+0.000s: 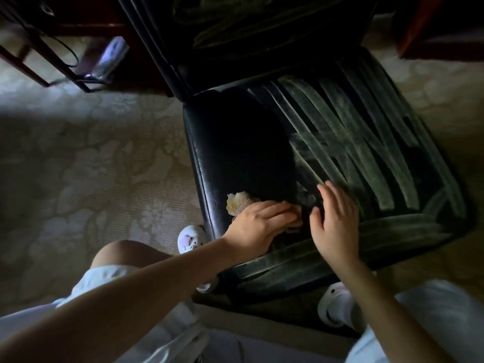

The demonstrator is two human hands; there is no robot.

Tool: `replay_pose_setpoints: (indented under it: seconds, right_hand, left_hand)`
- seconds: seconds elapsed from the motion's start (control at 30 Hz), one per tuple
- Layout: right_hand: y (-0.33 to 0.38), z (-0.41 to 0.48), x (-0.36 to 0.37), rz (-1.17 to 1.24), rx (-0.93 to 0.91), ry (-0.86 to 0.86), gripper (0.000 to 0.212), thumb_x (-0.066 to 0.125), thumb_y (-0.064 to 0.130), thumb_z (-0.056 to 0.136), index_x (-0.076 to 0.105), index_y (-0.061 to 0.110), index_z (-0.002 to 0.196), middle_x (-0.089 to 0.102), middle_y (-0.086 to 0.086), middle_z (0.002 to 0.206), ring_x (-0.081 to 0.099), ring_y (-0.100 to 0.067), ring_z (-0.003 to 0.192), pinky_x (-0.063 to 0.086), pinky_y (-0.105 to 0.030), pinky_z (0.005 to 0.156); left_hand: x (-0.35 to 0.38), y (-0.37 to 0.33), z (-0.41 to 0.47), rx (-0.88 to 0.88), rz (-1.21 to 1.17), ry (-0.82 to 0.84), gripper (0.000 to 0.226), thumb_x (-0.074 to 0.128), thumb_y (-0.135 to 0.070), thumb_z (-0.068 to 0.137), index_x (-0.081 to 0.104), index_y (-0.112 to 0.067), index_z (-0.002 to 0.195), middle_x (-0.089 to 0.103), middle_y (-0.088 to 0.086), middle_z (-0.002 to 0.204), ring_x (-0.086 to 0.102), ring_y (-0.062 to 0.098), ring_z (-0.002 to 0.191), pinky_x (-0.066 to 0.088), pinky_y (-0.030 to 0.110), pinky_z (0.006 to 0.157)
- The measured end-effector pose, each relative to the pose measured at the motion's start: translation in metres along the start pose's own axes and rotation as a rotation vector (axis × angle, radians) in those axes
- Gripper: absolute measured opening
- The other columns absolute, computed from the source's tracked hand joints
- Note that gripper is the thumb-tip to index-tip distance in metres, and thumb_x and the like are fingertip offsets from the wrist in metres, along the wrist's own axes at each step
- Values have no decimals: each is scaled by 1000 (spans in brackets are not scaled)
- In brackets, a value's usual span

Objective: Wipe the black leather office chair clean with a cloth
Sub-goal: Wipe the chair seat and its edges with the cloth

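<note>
My left grip lies fingers-flat on the cloth, pressing it onto the chair seat near the front edge, at about 6 o'clock on the seat. The cloth's crumpled end pokes out past my knuckles twd 10 o'clock. My right grip is spread, fingers straight, resting on the seat just beside the left and holding nothing. Risks, as I judge: the cloth looks yellowed and may be loaded w/ dust, so more passes could smear grey back over the clean black patch at 9 o'clock on the seat. My bare right palm sits on the dusty part and could leave prints. If it's on wheels, which I can't see, leaning on the front edge could make it roll or tip. The seat's ribbed leather from 12 to 4 o'clock is grey w/ streaks, and so is the backrest at 12. Room is dim, w/ pale floral carpet and dark wood furniture at 11 o'clock.
</note>
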State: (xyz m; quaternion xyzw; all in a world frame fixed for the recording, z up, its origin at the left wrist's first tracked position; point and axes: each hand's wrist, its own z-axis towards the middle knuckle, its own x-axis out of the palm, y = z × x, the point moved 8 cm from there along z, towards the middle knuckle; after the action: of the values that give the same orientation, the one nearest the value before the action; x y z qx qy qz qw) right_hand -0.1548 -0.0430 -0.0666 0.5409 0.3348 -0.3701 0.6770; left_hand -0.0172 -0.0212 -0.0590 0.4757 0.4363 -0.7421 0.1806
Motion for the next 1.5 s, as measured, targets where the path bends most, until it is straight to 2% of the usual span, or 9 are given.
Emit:
replay_pose_setpoints:
  seconds: [0.13, 0.27, 0.43, 0.57, 0.87, 1.07, 1.23, 1.37, 1.5]
  right_hand:
    - [-7, -34, 1, -44, 37, 47, 51, 35, 28, 90, 50, 3, 131, 47, -16, 140, 38, -28, 131, 29, -47, 107]
    - [3, -20, 1, -32, 30, 78, 51, 32, 30, 92, 46, 6, 136, 40, -13, 146, 31, -24, 135, 22, -43, 110]
    - [-14, -21, 7, -100, 142, 140, 59, 25, 35, 90, 40, 8, 141, 30, -10, 152, 24, -24, 140, 7, -35, 114]
    - [-18, -21, 8, -105, 143, 108, 57, 28, 32, 90, 44, 6, 138, 36, -11, 149, 30, -26, 138, 5, -33, 112]
    - [-18, -22, 8, -30, 175, 63, 55, 29, 31, 88, 47, 9, 135, 39, -9, 147, 28, -23, 139, 7, -36, 113]
    - [-16, -23, 2, 36, 152, 74, 56, 20, 34, 93, 49, 7, 133, 41, -10, 146, 28, -22, 139, 6, -36, 114]
    - [-14, -23, -2, 99, 159, 86, 60, 21, 39, 91, 50, 8, 133, 41, -10, 146, 27, -22, 140, 8, -39, 114]
    - [-10, -31, -3, 48, 104, 126, 60, 23, 39, 92, 51, 4, 132, 43, -15, 143, 31, -30, 138, 16, -48, 112]
    - [4, -44, 0, 27, 47, 181, 62, 21, 40, 92, 51, 5, 133, 43, -13, 144, 30, -29, 138, 13, -44, 112]
  left_hand:
    - [-17, 15, 21, -52, -99, -63, 33, 48, -16, 91, 60, -7, 121, 64, 8, 116, 59, 24, 104, 46, 34, 93]
    - [-48, 51, 55, -365, -37, -357, 34, 53, -6, 88, 59, -2, 121, 62, 15, 117, 54, 27, 109, 37, 30, 96]
    - [-37, 89, 103, -636, 15, -274, 42, 45, -14, 93, 46, -11, 135, 52, 9, 132, 42, 28, 123, 31, 33, 103]
    - [-28, 86, 108, -569, 103, -226, 40, 45, -15, 93, 49, -9, 132, 54, 6, 128, 46, 28, 116, 37, 35, 98]
    - [-9, 25, 86, -150, 102, -71, 40, 39, -23, 86, 65, -6, 112, 66, 10, 112, 62, 29, 100, 48, 33, 88]
    - [3, 12, 65, -144, 76, 80, 39, 40, -24, 89, 64, -9, 115, 64, 10, 118, 60, 30, 108, 48, 39, 95]
    - [5, -11, 33, -101, 71, 102, 42, 36, -26, 87, 66, -12, 112, 66, 8, 115, 62, 28, 104, 47, 37, 93]
    - [8, -26, 8, -79, 51, 69, 30, 55, -13, 86, 65, -12, 114, 65, 8, 116, 61, 29, 105, 46, 38, 94]
    - [1, -27, -5, -81, -24, 147, 36, 60, -9, 87, 61, -14, 122, 60, 7, 124, 54, 25, 114, 42, 39, 100]
